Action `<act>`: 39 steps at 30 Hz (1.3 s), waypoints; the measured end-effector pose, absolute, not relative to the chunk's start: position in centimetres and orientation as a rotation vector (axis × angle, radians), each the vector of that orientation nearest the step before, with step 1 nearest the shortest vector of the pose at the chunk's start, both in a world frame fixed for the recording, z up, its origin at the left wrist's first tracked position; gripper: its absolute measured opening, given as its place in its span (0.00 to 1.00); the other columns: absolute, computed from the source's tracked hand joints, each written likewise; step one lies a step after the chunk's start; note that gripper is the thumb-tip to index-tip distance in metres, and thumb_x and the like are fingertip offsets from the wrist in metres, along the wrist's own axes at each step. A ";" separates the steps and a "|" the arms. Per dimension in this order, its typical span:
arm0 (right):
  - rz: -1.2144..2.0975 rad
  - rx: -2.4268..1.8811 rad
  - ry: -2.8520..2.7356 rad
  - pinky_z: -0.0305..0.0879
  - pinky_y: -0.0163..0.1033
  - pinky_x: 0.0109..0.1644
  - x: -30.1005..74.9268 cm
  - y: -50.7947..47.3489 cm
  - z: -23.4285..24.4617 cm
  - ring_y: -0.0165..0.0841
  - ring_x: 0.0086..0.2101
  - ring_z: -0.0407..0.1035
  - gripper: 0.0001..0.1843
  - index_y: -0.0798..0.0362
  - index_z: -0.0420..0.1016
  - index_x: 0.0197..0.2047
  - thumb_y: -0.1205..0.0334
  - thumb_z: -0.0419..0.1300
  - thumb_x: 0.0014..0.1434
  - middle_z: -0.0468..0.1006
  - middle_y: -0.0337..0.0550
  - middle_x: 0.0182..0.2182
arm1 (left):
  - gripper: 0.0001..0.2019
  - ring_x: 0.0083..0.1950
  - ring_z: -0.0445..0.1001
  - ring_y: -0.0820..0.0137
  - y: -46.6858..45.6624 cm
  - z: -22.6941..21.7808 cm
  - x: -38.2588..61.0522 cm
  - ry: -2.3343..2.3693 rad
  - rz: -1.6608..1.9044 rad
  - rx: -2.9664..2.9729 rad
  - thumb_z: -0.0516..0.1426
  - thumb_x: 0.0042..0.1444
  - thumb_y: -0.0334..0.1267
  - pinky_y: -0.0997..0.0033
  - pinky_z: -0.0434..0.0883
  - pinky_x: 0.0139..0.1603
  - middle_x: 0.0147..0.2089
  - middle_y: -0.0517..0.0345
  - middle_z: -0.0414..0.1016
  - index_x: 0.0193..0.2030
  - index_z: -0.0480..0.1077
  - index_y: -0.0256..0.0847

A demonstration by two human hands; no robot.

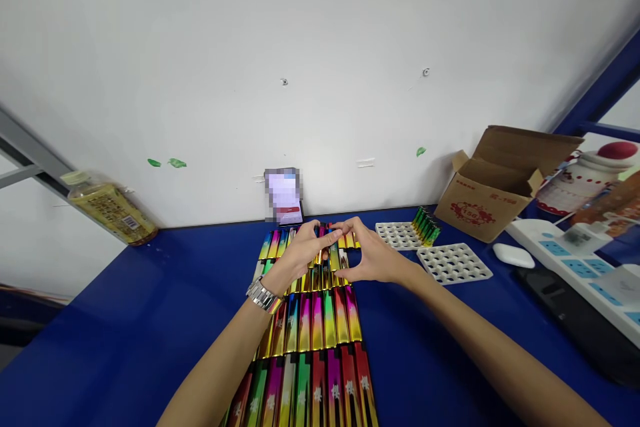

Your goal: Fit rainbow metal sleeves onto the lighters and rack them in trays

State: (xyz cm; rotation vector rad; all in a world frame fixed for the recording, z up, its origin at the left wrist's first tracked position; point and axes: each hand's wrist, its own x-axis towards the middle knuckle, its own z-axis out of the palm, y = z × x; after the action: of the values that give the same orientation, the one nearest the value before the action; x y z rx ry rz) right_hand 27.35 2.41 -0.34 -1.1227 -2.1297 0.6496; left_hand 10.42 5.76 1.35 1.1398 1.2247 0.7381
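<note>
Rows of shiny multicoloured lighters (320, 320) lie side by side on the blue table (150, 320), running from the near edge towards the wall. My left hand (300, 250), with a metal watch at the wrist, and my right hand (367, 253) meet above the far rows. Both hands have curled fingers pinching together over one small lighter (326, 255) between them. What exactly each fingertip grips is partly hidden.
Two white holed trays (453, 262) lie to the right, one with several green lighters (425, 225) standing in it. Behind them sits an open cardboard box (495, 187). A bottle (110, 208) leans at the left, a phone (283, 197) against the wall, a power strip (575, 267) at the right.
</note>
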 end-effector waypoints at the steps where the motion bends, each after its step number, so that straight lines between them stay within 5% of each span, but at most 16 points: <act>1: 0.633 -1.130 -2.132 0.63 0.49 0.53 27.5 2.4 -0.4 0.44 0.53 0.63 0.30 0.50 0.56 0.47 0.57 0.67 0.44 0.67 0.51 0.52 | 0.43 0.19 0.63 0.79 5.8 1.3 10.4 1.209 0.738 1.142 0.70 0.40 0.45 0.74 0.61 0.23 0.26 0.65 0.68 0.60 0.57 0.33; 12: 0.560 -1.395 -1.917 0.70 0.46 0.41 32.6 4.4 -5.4 0.38 0.37 0.70 0.35 0.49 0.52 0.54 0.52 0.64 0.49 0.69 0.48 0.43 | 0.47 0.24 0.68 0.73 6.0 1.2 9.7 1.164 0.718 1.162 0.64 0.51 0.47 0.74 0.64 0.24 0.24 0.64 0.69 0.67 0.41 0.30; 25: 0.530 -1.418 -2.245 0.60 0.55 0.56 35.1 5.8 -4.4 0.48 0.57 0.62 0.36 0.49 0.54 0.61 0.50 0.63 0.53 0.64 0.55 0.59 | 0.39 0.25 0.71 0.73 6.1 1.3 9.5 1.141 0.702 1.131 0.60 0.56 0.44 0.72 0.68 0.28 0.25 0.63 0.71 0.65 0.43 0.31; 32: 0.462 -1.517 -2.379 0.54 0.60 0.59 34.8 6.4 -4.0 0.52 0.59 0.57 0.42 0.49 0.50 0.67 0.44 0.59 0.55 0.59 0.53 0.64 | 0.20 0.27 0.72 0.73 6.0 1.4 9.6 1.091 0.736 1.161 0.61 0.54 0.47 0.75 0.68 0.26 0.26 0.61 0.72 0.45 0.62 0.35; 39: 0.449 -1.536 -2.426 0.55 0.59 0.59 35.0 6.8 -4.2 0.52 0.59 0.58 0.45 0.47 0.45 0.70 0.42 0.57 0.55 0.60 0.52 0.64 | 0.18 0.32 0.78 0.66 6.0 1.5 9.6 1.035 0.708 1.183 0.63 0.50 0.49 0.70 0.72 0.30 0.32 0.50 0.78 0.35 0.65 0.36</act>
State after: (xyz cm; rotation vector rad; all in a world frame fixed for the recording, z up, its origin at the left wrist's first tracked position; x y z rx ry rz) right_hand 35.03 6.77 -4.23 -1.5363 -2.4262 0.4494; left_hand 9.59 5.97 1.46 1.1834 1.0348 0.7080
